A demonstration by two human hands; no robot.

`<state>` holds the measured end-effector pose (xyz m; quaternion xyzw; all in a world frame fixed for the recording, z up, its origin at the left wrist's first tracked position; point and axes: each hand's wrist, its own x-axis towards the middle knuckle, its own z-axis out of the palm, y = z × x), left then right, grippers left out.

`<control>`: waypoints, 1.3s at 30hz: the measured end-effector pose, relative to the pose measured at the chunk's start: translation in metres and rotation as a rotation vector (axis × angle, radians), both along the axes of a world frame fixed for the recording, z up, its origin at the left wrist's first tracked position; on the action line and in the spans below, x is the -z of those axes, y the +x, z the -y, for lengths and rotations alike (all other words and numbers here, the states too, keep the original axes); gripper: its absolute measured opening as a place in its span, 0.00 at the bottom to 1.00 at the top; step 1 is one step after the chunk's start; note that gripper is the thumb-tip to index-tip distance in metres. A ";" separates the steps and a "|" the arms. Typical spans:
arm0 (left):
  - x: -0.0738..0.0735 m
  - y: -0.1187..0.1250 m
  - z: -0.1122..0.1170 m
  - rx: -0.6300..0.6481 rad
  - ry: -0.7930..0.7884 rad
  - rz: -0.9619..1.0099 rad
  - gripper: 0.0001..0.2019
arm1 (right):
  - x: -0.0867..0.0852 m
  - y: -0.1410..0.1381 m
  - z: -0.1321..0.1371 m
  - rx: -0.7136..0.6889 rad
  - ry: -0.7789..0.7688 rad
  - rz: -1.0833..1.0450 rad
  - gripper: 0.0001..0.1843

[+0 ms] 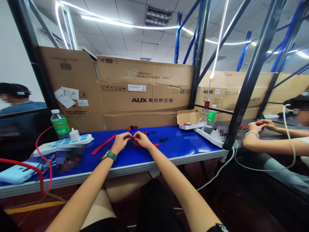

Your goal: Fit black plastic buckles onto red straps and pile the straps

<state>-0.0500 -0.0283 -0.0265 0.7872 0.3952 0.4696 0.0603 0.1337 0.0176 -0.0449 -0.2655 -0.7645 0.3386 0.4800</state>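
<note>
The left hand [122,142] and right hand [143,140] met at centre frame, each grip pinched nearly shut on a small piece [132,138] too tiny to make out, apparently for fine control, just above a red strap [103,144] on the blue tabletop [183,145], with black rings [164,140] laid within reach to the right.

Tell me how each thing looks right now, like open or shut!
Left hand, pinching the strap
Right hand, pinching the strap
Red strap, lying on the table, held by both hands
Box, open
Bottle, upright, capped
Power strip, plug in it
</note>
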 end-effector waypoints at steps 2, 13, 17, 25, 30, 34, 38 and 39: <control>0.000 0.000 0.000 0.002 -0.002 0.022 0.07 | -0.002 0.000 0.000 0.012 -0.073 -0.083 0.09; -0.001 0.005 0.003 -0.015 0.082 -0.031 0.09 | -0.006 0.002 0.002 0.041 -0.314 -0.319 0.10; 0.000 0.004 0.001 -0.001 0.090 -0.061 0.09 | -0.004 -0.001 -0.001 0.086 -0.325 -0.281 0.09; 0.001 0.004 0.001 -0.018 0.061 -0.013 0.08 | -0.001 -0.001 0.002 0.063 -0.386 -0.262 0.24; 0.003 0.004 -0.001 0.013 0.073 0.000 0.11 | -0.002 0.000 0.004 0.045 -0.487 -0.276 0.16; 0.002 0.003 -0.002 -0.018 0.104 -0.010 0.12 | -0.004 -0.003 0.007 0.035 -0.470 -0.274 0.14; 0.002 0.002 -0.003 -0.035 0.121 -0.018 0.11 | -0.004 -0.003 0.010 0.005 -0.486 -0.319 0.17; 0.002 0.002 -0.003 -0.038 0.121 -0.016 0.10 | -0.004 -0.003 0.010 -0.022 -0.493 -0.319 0.18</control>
